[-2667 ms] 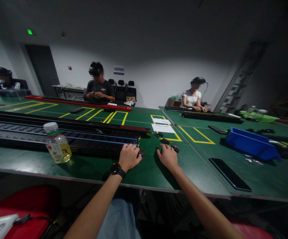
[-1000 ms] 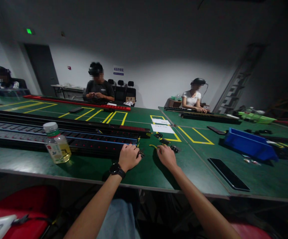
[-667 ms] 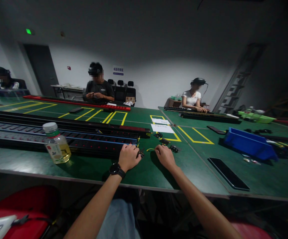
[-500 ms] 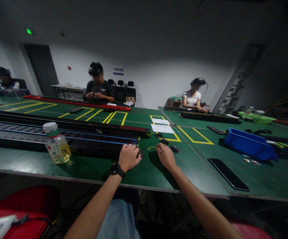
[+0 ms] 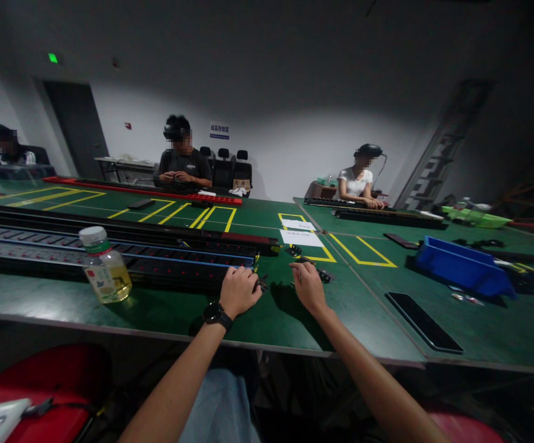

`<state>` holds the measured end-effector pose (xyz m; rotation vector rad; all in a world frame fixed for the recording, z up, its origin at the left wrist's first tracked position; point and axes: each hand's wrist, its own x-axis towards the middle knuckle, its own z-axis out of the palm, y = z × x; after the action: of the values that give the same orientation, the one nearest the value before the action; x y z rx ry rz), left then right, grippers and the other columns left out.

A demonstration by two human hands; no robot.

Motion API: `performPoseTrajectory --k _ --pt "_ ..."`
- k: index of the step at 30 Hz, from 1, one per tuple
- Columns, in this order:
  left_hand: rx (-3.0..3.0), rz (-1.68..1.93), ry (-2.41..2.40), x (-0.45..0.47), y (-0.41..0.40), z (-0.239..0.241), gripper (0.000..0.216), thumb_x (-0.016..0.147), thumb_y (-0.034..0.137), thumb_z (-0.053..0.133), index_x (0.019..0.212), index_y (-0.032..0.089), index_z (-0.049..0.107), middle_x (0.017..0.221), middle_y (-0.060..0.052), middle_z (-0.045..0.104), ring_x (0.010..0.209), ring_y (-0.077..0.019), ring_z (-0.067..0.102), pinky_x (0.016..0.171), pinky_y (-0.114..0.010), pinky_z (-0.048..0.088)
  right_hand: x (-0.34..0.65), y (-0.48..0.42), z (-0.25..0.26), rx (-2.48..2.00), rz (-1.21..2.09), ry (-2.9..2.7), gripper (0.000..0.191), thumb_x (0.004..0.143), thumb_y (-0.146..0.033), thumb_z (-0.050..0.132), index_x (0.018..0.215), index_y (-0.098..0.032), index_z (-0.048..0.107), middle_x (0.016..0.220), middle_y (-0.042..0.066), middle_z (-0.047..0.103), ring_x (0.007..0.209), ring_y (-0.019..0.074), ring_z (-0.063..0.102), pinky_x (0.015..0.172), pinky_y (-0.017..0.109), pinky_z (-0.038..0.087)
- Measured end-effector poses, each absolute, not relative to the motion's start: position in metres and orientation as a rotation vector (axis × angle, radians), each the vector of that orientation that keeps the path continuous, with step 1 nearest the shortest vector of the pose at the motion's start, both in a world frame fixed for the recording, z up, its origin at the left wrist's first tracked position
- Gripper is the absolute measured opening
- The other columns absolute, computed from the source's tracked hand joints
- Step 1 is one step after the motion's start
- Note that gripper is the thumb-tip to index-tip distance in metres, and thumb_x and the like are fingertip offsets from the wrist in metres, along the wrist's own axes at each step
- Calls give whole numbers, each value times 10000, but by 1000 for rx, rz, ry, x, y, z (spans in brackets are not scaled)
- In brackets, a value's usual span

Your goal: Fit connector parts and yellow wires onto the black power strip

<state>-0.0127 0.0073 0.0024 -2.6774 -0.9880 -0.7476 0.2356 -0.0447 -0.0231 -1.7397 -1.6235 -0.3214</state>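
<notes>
My left hand, with a black watch on its wrist, rests closed on the near end of a long black strip with red dots and blue lines. Small dark wire ends stick out by its fingers. My right hand is raised a little above the green table, fingers curled together; what they hold is hidden. Small black parts lie just beyond it.
A bottle of yellow drink stands at the left. A blue bin and a black phone lie at the right. White paper sheets sit in a yellow-taped box. Three other people sit at the far tables.
My right hand picked up a yellow wire near the black parts, drew it toward the strip's end, then lifted slightly; the wire no longer shows. My left hand has stayed put.
</notes>
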Motion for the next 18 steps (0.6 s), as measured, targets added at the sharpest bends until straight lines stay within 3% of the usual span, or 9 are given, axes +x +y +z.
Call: performPoseTrajectory --k 4,9,13,18 --pt "-2673 -738 -990 -13 7 3 182 967 331 626 938 194 742 1006 -101 741 1009 -284 624 893 -469 405 233 -45 -21 -1837 -361 -1659 414 1103 -292 350 1242 -178 723 1143 138 711 1112 265 629 1031 377 473" --pt "-2672 -724 -1000 -13 6 3 185 972 336 622 930 196 736 1010 -102 740 1003 -278 623 892 -461 403 242 -54 -13 -2282 -396 -1478 363 1073 -236 430 1205 -220 768 1180 140 735 1139 303 633 959 394 461" --pt "-2672 -722 -1003 -13 6 4 183 973 331 623 926 190 730 1004 -100 740 1002 -278 627 890 -456 398 264 -65 -4 -2428 -340 -1188 438 1067 -202 396 1353 -201 727 1198 189 724 1080 321 672 862 399 466" --pt "-2674 -721 -999 -13 7 3 180 971 337 632 919 191 725 995 -99 742 1006 -281 631 882 -453 397 273 -68 2 -2463 -328 -1049 457 1052 -170 401 1417 -147 674 1261 212 699 1141 319 660 887 386 469"
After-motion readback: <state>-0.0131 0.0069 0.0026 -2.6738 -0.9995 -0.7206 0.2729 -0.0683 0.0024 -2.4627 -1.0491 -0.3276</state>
